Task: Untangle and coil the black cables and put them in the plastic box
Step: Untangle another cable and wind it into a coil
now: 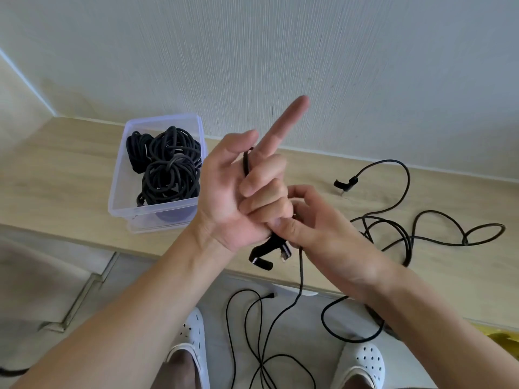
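My left hand point(238, 189) is raised palm up over the table, index finger pointing out, the other fingers curled on a black cable point(246, 164) that runs through the palm. My right hand point(317, 228) pinches the same cable just below, near its connector end with a velcro strap point(264, 255). The cable hangs down in loops point(264, 346) to the floor. Another loose black cable point(415, 228) sprawls on the table at the right. The clear plastic box point(118, 189) at the left holds several coiled black cables point(168, 164).
The wooden table point(56, 175) stands against a pale wall point(280, 51). Its front edge runs below my hands. My feet in white clogs point(191, 343) stand on the floor beneath, among the hanging cable loops.
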`<state>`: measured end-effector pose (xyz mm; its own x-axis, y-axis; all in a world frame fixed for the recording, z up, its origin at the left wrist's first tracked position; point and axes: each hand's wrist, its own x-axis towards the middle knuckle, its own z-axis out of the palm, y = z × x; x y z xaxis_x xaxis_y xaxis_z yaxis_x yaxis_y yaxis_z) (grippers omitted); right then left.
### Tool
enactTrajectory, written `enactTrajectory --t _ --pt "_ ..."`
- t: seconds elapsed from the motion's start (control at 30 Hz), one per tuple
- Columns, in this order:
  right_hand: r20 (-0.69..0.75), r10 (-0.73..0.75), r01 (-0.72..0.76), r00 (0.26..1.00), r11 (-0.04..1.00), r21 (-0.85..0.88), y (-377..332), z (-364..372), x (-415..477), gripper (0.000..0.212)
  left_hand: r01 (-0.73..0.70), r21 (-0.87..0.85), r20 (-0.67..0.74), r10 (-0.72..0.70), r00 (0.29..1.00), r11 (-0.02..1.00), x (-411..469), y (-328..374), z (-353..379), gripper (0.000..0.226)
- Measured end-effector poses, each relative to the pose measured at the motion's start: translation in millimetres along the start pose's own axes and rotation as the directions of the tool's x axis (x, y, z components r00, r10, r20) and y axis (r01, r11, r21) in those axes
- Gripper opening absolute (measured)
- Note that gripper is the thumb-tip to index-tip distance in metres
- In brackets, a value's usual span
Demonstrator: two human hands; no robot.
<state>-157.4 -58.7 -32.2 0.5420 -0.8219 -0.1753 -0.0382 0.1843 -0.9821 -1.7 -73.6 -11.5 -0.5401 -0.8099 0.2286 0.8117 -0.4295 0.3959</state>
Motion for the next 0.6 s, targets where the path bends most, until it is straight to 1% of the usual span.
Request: enactTrajectory --t 0.07,0.13,0.17,0.2,0.3,0.33,0.37,0.43,0.47,0.5,0.53,0.57,0.6 --pt "0.052 0.018 -0.028 0.998 0.979 0.202 -4.2 -5.6 2.4 0.069 -0.017 0.017 -0.073 0.018 0.997 1.000 3.3 0.6 3.8 0.051" --pt "0.097 0.044 -0.077 0.994 0.928 0.364 -6.6 -9.7 5.8 0.075 -0.040 0.004 -0.125 0.040 0.991 0.999 5.3 -1.5 4.8 0.043" --pt "0.113 0.053 -0.095 0.992 0.906 0.412 -6.9 -11.3 7.2 0.077 -0.048 -0.015 -0.136 0.045 0.990 0.999 6.2 -2.6 4.4 0.039" --pt "0.122 0.051 -0.098 0.991 0.903 0.419 -6.7 -12.2 8.2 0.075 -0.054 -0.024 -0.145 0.050 0.988 0.998 6.9 -4.0 4.9 0.037" --pt "0.085 0.031 -0.054 0.996 0.956 0.289 -7.2 -13.2 8.7 0.060 -0.073 0.006 -0.215 0.073 0.974 0.997 8.1 -6.8 10.5 0.030" --pt "0.081 0.020 -0.041 0.996 0.962 0.270 -7.2 -13.3 8.5 0.058 -0.082 0.013 -0.240 0.083 0.967 0.997 8.0 -6.4 12.1 0.028" --pt "0.076 0.020 -0.040 0.997 0.962 0.271 -5.7 -13.9 8.4 0.058 -0.087 0.019 -0.263 0.089 0.961 0.996 7.8 -6.1 12.9 0.027" --pt "0.070 0.032 -0.053 0.997 0.943 0.328 -4.6 -11.7 7.8 0.055 -0.077 0.006 -0.286 0.076 0.955 0.997 6.4 -5.5 13.0 0.026" --pt "0.059 0.036 -0.055 0.998 0.934 0.352 -4.2 -9.2 8.2 0.050 -0.061 -0.037 -0.280 0.049 0.959 0.997 4.9 -5.6 13.0 0.027" --pt "0.039 0.032 -0.043 0.999 0.942 0.333 -2.8 -5.8 9.3 0.042 -0.042 -0.078 -0.285 0.019 0.958 0.996 3.2 -4.7 14.3 0.028" --pt "0.020 0.013 -0.018 1.000 0.964 0.265 -2.0 -2.3 8.8 0.035 -0.017 -0.104 -0.278 -0.012 0.960 0.994 1.5 -3.7 17.7 0.031" --pt "0.004 -0.020 0.019 1.000 0.987 0.158 -2.4 1.7 8.4 0.033 0.009 -0.119 -0.272 -0.041 0.961 0.993 0.3 -3.5 20.8 0.034" --pt "-0.007 -0.058 0.059 0.998 0.997 0.054 -4.6 5.4 5.6 0.037 0.032 -0.122 -0.244 -0.061 0.968 0.992 -0.7 -5.0 24.2 0.037"
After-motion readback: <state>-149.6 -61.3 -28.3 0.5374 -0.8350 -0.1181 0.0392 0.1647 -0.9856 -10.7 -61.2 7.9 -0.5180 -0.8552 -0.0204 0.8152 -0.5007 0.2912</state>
